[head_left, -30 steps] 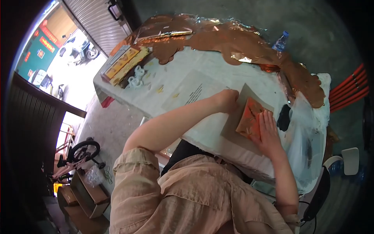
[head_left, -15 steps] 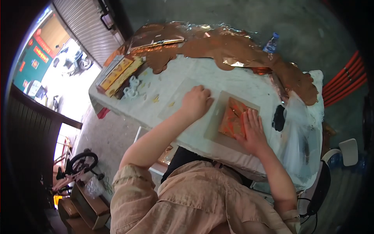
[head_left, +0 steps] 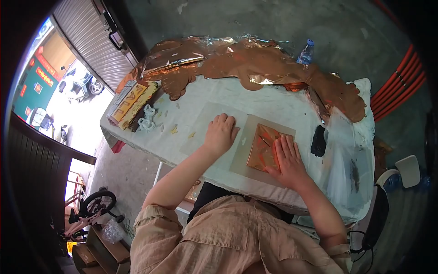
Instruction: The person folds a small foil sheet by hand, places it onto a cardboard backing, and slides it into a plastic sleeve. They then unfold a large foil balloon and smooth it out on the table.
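My right hand [head_left: 288, 162] lies flat, fingers stretched, over the right part of a square stack of copper-orange foil sheets [head_left: 261, 153]. The stack rests on a translucent flat plastic bag or sheet [head_left: 242, 160], whose rim shows around it. To the left, my left hand [head_left: 221, 133] rests with fingers curled inward over another thin clear sheet [head_left: 200, 123]. Its fingertips are turned under, so anything they hold is hidden. Small yellow scraps [head_left: 191, 135] lie left of that hand.
Crumpled brown and copper foil [head_left: 255, 59] lines the table's far edge. At the left are a yellow box [head_left: 132, 107] and white twisted cord [head_left: 147, 118]. A black object [head_left: 318, 140] and clear plastic film [head_left: 340, 160] lie right. A bottle [head_left: 305, 52] stands beyond the foil.
The view has shifted a little, moving the table contents slightly left in the picture. My right hand stays flat on the foil stack; my left hand stays curled on the clear sheet.
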The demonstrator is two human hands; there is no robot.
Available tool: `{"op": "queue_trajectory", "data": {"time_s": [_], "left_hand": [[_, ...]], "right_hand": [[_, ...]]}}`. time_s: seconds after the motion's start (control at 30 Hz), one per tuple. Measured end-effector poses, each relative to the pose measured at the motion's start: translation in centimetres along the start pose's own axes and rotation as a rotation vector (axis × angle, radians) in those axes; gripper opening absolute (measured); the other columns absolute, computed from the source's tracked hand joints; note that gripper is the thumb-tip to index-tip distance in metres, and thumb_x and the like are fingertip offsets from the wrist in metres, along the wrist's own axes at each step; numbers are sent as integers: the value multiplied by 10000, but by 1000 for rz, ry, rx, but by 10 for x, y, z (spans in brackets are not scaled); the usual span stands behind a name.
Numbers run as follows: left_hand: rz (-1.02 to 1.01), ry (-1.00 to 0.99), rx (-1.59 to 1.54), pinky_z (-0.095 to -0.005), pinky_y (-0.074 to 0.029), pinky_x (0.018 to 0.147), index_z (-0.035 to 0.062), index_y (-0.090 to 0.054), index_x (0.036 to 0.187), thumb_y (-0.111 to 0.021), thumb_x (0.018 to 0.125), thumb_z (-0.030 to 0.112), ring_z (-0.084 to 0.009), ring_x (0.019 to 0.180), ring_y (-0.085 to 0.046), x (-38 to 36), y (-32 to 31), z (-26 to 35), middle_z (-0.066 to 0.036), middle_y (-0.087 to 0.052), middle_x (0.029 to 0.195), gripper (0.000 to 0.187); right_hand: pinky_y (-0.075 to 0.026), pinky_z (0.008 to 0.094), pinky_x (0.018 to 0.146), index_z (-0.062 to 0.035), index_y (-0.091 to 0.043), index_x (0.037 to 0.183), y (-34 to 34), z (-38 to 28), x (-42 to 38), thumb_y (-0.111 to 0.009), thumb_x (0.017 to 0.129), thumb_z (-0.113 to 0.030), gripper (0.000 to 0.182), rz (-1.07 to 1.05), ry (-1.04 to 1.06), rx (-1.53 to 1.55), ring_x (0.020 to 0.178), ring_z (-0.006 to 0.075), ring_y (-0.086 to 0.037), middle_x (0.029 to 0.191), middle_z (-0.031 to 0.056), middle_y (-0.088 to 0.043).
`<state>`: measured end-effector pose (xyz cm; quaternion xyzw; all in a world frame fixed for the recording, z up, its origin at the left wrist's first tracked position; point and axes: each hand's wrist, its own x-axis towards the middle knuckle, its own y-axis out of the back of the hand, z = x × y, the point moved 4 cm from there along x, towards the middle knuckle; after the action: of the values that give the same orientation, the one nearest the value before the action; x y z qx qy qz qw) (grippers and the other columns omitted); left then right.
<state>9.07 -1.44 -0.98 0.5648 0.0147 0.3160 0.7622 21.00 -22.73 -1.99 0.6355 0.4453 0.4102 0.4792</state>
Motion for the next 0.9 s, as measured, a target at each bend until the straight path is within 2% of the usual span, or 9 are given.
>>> {"op": "queue_trajectory", "data": {"time_s": [0.1, 0.17, 0.3, 0.4, 0.57, 0.67, 0.9], "left_hand": [[5, 8, -2, -410, -440, 785, 62, -555, 927, -636, 835, 224, -306, 931, -536, 5, -2, -3, -109, -539, 922, 202], [47, -60, 48, -413, -442, 780, 70, -560, 925, -632, 840, 221, -305, 934, -539, 7, 1, 0, -103, -544, 916, 188], [8, -74, 75, -413, -441, 776, 76, -561, 928, -640, 835, 233, -299, 936, -541, 0, 10, 14, -100, -545, 921, 199], [-51, -30, 27, -412, -440, 780, 75, -562, 929, -658, 819, 231, -294, 942, -541, -4, 8, 15, -95, -546, 927, 214], [-29, 21, -169, -413, -446, 755, 65, -575, 867, -679, 802, 218, -309, 871, -562, -2, 0, -2, -109, -554, 866, 196], [50, -26, -150, -410, -446, 734, 63, -575, 844, -676, 806, 229, -313, 837, -568, -1, -5, -6, -112, -556, 839, 198], [7, 10, -9, -399, -443, 761, 68, -576, 869, -667, 814, 234, -312, 889, -559, -2, 8, 6, -101, -558, 887, 197]], "right_hand": [[-88, 501, 1156, 38, -227, 1451, 1, -1, 0, -547, 850, -547, 898, -13, -2, 4, 1434, 351, -139, 1519, 235, -197], [-86, 499, 1157, 39, -228, 1450, 1, -1, 0, -546, 850, -547, 897, -8, 2, 6, 1434, 351, -138, 1518, 235, -199], [-83, 496, 1158, 42, -232, 1447, 1, -1, 0, -551, 848, -545, 898, 8, -1, 5, 1434, 351, -137, 1517, 237, -204], [-59, 470, 1169, 21, -171, 1472, 3, -2, 0, -557, 854, -498, 895, -62, -32, 16, 1448, 325, -83, 1540, 225, -137], [-57, 468, 1169, 21, -166, 1473, 3, -2, 0, -557, 856, -498, 897, -56, -28, 19, 1449, 321, -83, 1541, 223, -136], [-60, 468, 1169, 21, -167, 1474, 3, -2, 0, -557, 857, -501, 897, -51, -29, 17, 1449, 320, -87, 1541, 220, -138], [-63, 468, 1168, 21, -175, 1472, 3, -2, 0, -557, 858, -508, 896, -55, -31, 14, 1448, 321, -91, 1541, 220, -141]]}}
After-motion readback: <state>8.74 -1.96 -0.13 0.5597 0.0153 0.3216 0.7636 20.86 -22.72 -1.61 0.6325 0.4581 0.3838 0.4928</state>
